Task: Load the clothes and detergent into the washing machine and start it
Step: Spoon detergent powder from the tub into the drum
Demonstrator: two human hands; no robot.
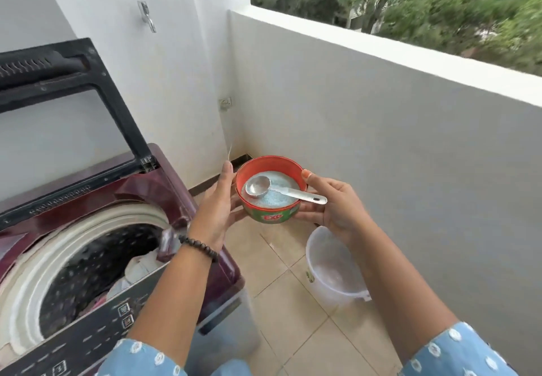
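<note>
I hold a small round orange tub of blue-white detergent powder [271, 197] in front of me, to the right of the machine. My right hand [331, 208] grips its right side and underside. My left hand [218, 202] cups its left side. A metal measuring scoop [281, 191] lies on the powder, handle sticking out to the right. The maroon top-load washing machine [140, 199] stands at the left with its black lid [73, 91] raised. Light-coloured clothes [137, 270] lie in the drum.
A clear plastic bucket [331, 270] stands on the tiled floor [281, 311] below my right hand. A white balcony wall [381, 129] runs along the right, with trees beyond. The machine's control panel [96, 334] is nearest to me. A socket [225, 102] sits in the corner.
</note>
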